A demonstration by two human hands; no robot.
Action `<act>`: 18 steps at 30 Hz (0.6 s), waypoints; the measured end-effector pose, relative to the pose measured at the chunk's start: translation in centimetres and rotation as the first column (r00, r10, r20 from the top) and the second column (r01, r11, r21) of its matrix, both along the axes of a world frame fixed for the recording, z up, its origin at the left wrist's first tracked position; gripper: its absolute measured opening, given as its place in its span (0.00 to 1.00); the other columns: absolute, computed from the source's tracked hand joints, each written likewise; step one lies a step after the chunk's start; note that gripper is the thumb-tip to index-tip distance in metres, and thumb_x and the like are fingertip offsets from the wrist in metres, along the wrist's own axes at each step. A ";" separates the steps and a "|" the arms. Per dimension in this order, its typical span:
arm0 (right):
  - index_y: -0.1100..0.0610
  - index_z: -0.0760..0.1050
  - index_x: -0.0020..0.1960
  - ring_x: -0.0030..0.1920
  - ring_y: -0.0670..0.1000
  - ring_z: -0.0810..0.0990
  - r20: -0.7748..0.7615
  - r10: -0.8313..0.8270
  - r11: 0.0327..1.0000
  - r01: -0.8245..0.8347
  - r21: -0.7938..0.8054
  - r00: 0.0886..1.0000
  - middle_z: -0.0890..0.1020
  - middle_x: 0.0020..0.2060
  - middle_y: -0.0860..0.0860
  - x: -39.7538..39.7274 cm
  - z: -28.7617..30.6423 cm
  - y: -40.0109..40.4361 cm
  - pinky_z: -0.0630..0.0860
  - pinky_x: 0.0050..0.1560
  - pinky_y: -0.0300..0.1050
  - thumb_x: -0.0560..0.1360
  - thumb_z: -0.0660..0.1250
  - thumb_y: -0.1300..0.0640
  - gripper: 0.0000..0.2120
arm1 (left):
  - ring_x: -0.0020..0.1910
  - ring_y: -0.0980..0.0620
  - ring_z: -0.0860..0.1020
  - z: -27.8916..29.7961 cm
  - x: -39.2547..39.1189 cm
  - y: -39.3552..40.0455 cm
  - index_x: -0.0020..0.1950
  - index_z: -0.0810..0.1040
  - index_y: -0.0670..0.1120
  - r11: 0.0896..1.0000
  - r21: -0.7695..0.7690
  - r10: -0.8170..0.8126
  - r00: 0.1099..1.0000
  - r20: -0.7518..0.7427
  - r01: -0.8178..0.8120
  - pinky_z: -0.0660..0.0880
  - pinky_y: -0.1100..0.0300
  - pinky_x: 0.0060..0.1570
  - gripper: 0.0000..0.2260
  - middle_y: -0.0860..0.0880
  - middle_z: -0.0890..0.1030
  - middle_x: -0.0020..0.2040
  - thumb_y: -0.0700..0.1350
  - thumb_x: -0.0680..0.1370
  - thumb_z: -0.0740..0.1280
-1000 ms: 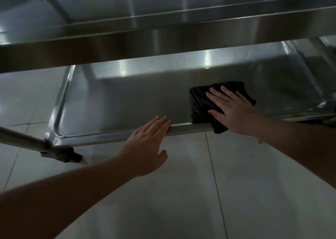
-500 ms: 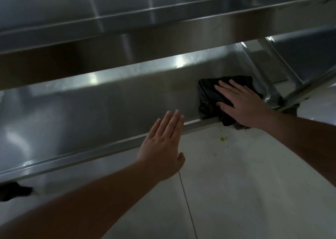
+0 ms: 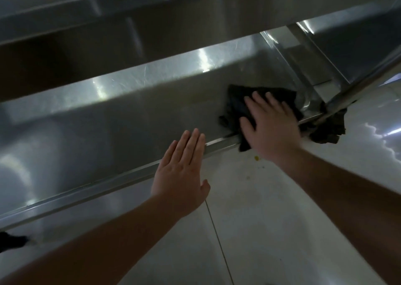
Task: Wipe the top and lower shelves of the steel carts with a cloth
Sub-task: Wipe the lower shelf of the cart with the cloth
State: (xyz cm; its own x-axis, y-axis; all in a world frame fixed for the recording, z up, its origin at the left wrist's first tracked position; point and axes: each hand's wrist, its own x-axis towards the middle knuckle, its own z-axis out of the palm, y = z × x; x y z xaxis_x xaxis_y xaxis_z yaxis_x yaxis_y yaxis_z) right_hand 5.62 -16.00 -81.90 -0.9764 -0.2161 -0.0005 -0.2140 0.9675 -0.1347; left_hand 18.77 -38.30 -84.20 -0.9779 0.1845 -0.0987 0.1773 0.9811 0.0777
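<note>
pressing flat, right hand (image 3: 271,124) fingers straight on black cloth (image 3: 236,104) at lower shelf (image 3: 130,120) corner, 2 o'clock. left hand (image 3: 182,172) flat, fingertips touching front rim (image 3: 108,184).

I see a black cloth (image 3: 238,102) on the grey steel shelf (image 3: 130,120); the floor (image 3: 271,230) tiles are white.

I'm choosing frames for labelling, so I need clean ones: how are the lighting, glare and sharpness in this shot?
Head view: dim overall, with bright glare streaks on the lower shelf back wall and on the floor at right; the right hand and black cloth look softly motion-blurred; the left hand is sharper; wide-angle lens bends the shelf edges.
</note>
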 end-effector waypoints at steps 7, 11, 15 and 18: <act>0.44 0.61 0.83 0.83 0.53 0.57 0.070 0.197 0.980 -0.196 -0.017 0.978 0.61 0.83 0.45 -3.0 -0.4 0.0 0.58 0.80 0.60 0.78 0.45 0.33 0.36 | 0.84 0.50 0.33 0.2 0.1 -0.2 0.85 0.34 0.45 1.000 0.005 -0.003 1.000 0.005 0.003 0.39 0.49 0.83 0.47 0.47 0.34 0.86 0.62 0.80 0.60; 0.47 0.57 0.84 0.84 0.57 0.53 0.078 -0.020 1.000 0.022 -0.014 0.997 0.57 0.84 0.48 -10.3 -0.5 3.7 0.51 0.81 0.64 0.79 0.44 0.32 0.38 | 0.84 0.51 0.34 0.5 0.1 -0.3 0.86 0.37 0.46 1.000 0.021 -0.002 1.000 0.009 0.002 0.39 0.50 0.83 0.47 0.48 0.37 0.86 0.61 0.79 0.62; 0.47 0.52 0.85 0.84 0.57 0.48 0.107 -0.125 0.991 0.128 -0.024 0.986 0.53 0.85 0.48 -15.1 -0.2 0.3 0.46 0.81 0.64 0.80 0.43 0.32 0.37 | 0.84 0.50 0.33 0.4 0.1 0.1 0.86 0.37 0.46 1.000 -0.012 0.009 1.000 0.009 -0.008 0.36 0.51 0.82 0.47 0.48 0.36 0.86 0.62 0.79 0.62; 0.49 0.55 0.85 0.84 0.57 0.51 0.125 0.074 0.996 -0.067 -0.058 0.989 0.55 0.85 0.49 -13.9 0.5 -4.9 0.50 0.81 0.61 0.81 0.47 0.34 0.36 | 0.83 0.51 0.31 0.6 0.0 -0.1 0.86 0.37 0.47 1.000 -0.012 0.005 1.000 0.023 -0.004 0.32 0.53 0.81 0.46 0.49 0.35 0.86 0.62 0.79 0.61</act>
State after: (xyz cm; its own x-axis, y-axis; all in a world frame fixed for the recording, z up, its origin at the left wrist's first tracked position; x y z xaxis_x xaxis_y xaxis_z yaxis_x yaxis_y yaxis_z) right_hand -8.25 -20.94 -81.35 -0.9515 -0.2872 -0.1105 -0.2590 0.9414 -0.2162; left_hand 18.79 -38.39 -83.65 -0.9762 0.1789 -0.1229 0.1713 0.9827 0.0700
